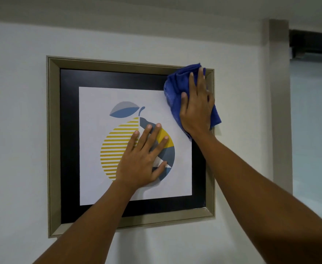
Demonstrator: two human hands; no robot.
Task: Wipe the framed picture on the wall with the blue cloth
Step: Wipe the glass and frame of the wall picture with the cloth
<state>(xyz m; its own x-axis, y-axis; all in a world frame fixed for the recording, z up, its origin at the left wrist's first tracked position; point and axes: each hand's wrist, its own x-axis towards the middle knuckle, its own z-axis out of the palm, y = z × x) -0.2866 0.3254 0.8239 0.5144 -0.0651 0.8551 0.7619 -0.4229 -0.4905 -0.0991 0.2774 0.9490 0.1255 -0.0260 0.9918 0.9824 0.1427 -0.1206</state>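
Blue cloth (175, 88) pressed flat by right hand (197, 107) at framed picture (53, 141) top-right corner; left hand (143, 159) spread wide, laid flat on print centre.

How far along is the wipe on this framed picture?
Done: blue cloth is on the framed picture. In hand: right hand presses it flat on the upper right corner; left hand steadies the picture's middle. Left: likely the rest; wiped areas cannot be told.

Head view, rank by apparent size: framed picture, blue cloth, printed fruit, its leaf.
1. framed picture
2. printed fruit and blue cloth: look alike, unranked; left hand covers part of the fruit, right hand part of the cloth
3. leaf
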